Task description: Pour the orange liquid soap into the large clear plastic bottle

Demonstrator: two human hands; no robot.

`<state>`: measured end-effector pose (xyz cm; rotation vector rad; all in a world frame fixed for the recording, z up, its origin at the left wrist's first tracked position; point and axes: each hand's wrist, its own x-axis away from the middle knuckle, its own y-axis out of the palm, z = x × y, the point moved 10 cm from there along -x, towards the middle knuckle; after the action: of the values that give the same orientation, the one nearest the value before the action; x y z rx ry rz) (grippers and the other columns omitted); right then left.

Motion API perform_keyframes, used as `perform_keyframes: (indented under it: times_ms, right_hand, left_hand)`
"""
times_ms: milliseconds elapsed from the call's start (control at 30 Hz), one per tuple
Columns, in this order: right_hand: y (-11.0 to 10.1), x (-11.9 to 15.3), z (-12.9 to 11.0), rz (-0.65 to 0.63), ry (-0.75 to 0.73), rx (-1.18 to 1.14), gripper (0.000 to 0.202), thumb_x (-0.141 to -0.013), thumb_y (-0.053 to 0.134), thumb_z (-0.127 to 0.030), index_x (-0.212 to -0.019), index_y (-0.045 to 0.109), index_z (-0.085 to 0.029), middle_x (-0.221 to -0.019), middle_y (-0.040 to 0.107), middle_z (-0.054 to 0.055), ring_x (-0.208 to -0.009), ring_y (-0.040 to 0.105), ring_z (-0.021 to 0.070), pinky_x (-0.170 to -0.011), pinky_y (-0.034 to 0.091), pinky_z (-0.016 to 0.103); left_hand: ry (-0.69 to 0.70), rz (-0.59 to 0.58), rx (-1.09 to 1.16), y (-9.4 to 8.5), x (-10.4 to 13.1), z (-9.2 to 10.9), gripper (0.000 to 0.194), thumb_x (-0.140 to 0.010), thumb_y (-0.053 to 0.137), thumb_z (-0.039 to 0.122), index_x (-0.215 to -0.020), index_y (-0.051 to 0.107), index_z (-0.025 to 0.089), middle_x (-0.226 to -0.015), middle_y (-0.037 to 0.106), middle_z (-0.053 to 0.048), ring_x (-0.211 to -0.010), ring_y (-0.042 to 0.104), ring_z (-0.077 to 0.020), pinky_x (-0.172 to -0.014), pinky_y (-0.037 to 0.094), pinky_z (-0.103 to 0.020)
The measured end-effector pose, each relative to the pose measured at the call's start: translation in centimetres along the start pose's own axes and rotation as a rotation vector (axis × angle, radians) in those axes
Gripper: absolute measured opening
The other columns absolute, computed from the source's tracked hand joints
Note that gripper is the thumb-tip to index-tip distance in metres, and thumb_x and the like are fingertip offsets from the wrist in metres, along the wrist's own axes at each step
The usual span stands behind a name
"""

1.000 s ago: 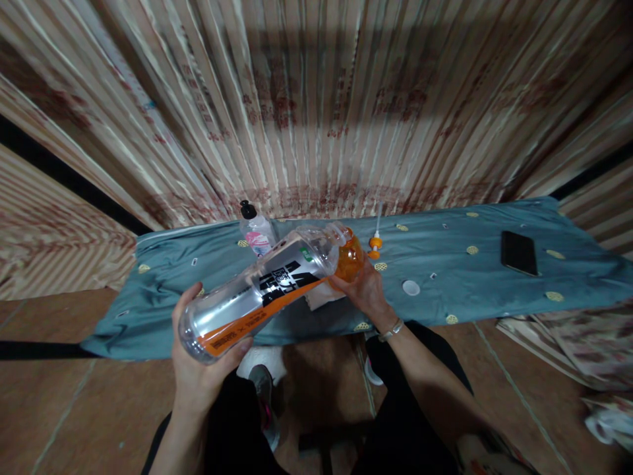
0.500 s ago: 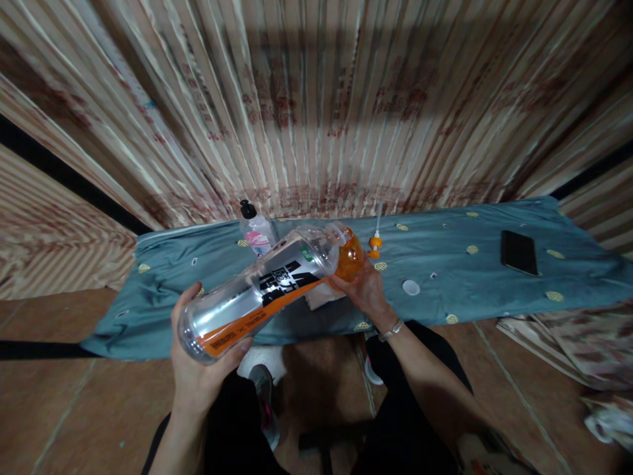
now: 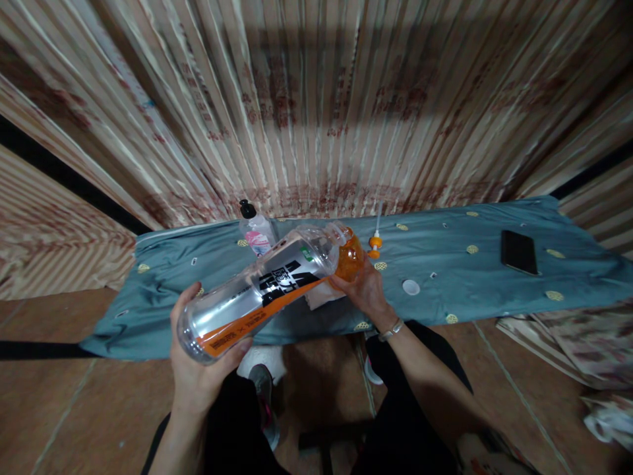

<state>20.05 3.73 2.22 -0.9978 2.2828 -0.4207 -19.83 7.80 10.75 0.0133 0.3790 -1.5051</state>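
My left hand (image 3: 200, 359) is wrapped round the base of a large clear plastic bottle (image 3: 257, 297) with a silver and orange label. The bottle is tilted, its neck up and to the right, against the top of a small orange see-through bottle (image 3: 350, 258). Around that orange bottle my right hand (image 3: 366, 290) is closed. Whether liquid passes between the two necks I cannot tell. Just beyond my right hand lies an orange pump head (image 3: 376, 244) with a clear tube. Something pale (image 3: 324, 295), partly hidden, rests beneath the large bottle.
A pump bottle with a black top (image 3: 257, 232) stands at the back left of the cloth-covered table (image 3: 484, 284). On the right are a white round cap (image 3: 411, 287) and a black phone-like slab (image 3: 518, 251). A striped curtain (image 3: 316, 119) hangs behind.
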Motion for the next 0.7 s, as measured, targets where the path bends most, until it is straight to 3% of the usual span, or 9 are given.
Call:
perform_keyframes:
  times_ms: [167, 333, 567, 700]
  right_hand:
    - [-0.08, 0.03, -0.02, 0.003, 0.018, -0.021, 0.092, -0.079, 0.104, -0.053, -0.16, 0.068, -0.03, -0.148, 0.087, 0.018, -0.136, 0.086, 0.0437, -0.121, 0.07, 0.069]
    - [0.18, -0.05, 0.06, -0.029, 0.015, -0.014, 0.094, -0.082, 0.101, -0.058, -0.163, 0.065, -0.029, -0.149, 0.086, 0.019, -0.137, 0.086, 0.044, -0.119, 0.071, 0.072]
    - [0.18, -0.1, -0.04, -0.004, -0.015, 0.042, 0.099, -0.082, 0.101, -0.068, -0.16, 0.069, -0.016, -0.144, 0.087, 0.026, -0.132, 0.088, 0.0458, -0.114, 0.074, 0.066]
    - [0.03, 0.0, -0.17, 0.011, -0.03, 0.017, 0.092, -0.085, 0.101, -0.064, -0.161, 0.069, -0.023, -0.145, 0.088, 0.021, -0.132, 0.088, 0.0431, -0.115, 0.074, 0.065]
  left_hand:
    - [0.016, -0.01, -0.03, -0.16, -0.06, -0.14, 0.121, -0.061, 0.11, 0.068, -0.165, 0.065, 0.026, -0.129, 0.083, -0.01, -0.114, 0.085, -0.0405, -0.105, 0.073, -0.055]
    - [0.034, -0.013, -0.045, -0.16, -0.09, -0.09, 0.12, -0.061, 0.109, 0.07, -0.165, 0.066, 0.028, -0.13, 0.083, -0.009, -0.114, 0.086, -0.0425, -0.106, 0.073, -0.059]
    - [0.021, 0.0, -0.013, -0.01, -0.07, 0.1, 0.122, -0.057, 0.112, 0.068, -0.163, 0.067, 0.028, -0.126, 0.084, -0.008, -0.11, 0.086, -0.0405, -0.098, 0.075, -0.054]
    - [0.034, 0.004, -0.024, -0.02, -0.09, 0.35, 0.119, -0.057, 0.111, 0.071, -0.161, 0.069, 0.031, -0.125, 0.084, -0.007, -0.109, 0.086, -0.0424, -0.096, 0.075, -0.056]
